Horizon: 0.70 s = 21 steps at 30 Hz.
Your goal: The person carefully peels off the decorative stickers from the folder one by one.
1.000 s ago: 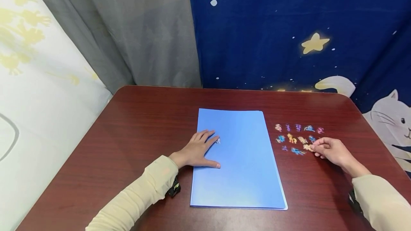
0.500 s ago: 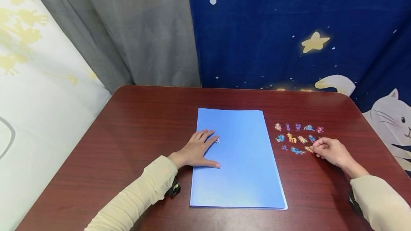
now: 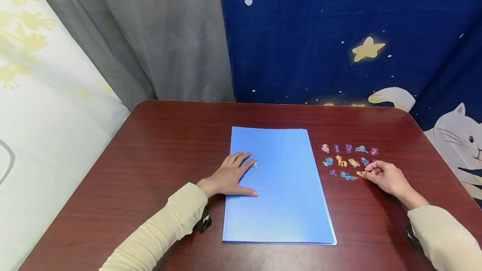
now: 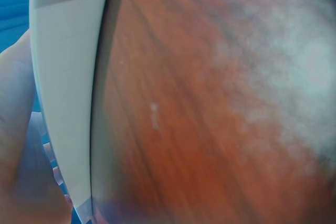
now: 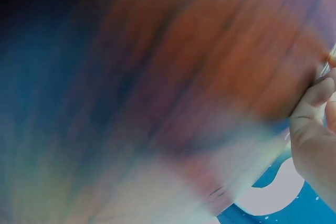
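Observation:
My left hand (image 3: 231, 175) lies with fingers spread on the left part of a blue folder (image 3: 284, 204). A small whitish sticker (image 3: 255, 164) shows on the folder beside its index fingertip. To the right of the folder, my right hand (image 3: 388, 177) pinches a small yellow pony sticker (image 3: 360, 174) between thumb and index finger, low over the table. The sticker is partly hidden by the fingertips. Just left of it lies a blue pony sticker (image 3: 348, 176). In the right wrist view the right thumb (image 5: 319, 93) and fingers appear at the right edge.
Several more pony stickers, among them an orange one (image 3: 341, 161) and a pink one (image 3: 374, 151), lie in rows on the dark red wooden table (image 3: 180, 137). Behind the table hang a grey curtain (image 3: 180, 37) and a blue curtain (image 3: 301, 45) with stars.
The right hand has shifted slightly left and the yellow pony sticker has come down toward the end of the lowest row, more covered by the fingertips. The left hand stays put on the folder.

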Tool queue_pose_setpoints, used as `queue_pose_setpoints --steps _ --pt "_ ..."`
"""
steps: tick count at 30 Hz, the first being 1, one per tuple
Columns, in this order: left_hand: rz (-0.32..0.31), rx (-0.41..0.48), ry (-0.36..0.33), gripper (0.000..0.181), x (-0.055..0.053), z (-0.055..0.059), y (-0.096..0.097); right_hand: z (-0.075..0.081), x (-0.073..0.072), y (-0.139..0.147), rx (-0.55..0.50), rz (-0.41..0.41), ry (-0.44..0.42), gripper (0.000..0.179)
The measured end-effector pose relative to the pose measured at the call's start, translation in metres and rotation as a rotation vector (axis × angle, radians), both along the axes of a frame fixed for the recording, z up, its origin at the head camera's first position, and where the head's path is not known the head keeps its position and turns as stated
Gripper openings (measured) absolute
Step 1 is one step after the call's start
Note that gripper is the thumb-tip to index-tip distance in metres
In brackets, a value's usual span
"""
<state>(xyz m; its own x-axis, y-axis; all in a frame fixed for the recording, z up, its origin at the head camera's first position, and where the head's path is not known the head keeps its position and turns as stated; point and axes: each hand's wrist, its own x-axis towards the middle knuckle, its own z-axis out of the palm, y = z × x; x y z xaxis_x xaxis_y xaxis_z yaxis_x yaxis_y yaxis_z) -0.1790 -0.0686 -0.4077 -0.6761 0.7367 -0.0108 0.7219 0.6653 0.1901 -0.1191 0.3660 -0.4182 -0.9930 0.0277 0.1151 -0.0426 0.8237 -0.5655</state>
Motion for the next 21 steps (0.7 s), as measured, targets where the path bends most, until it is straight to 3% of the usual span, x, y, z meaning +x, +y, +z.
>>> queue_pose_setpoints --steps 15,21 --pt "0.006 0.035 -0.038 0.094 0.003 0.0035 0.0013 0.0045 0.0095 0.0029 -0.025 -0.004 -0.068 0.016" --pt "0.014 0.027 -0.044 0.093 0.0032 0.0067 0.0009 0.0038 0.0097 0.0027 0.006 -0.003 -0.042 0.015"
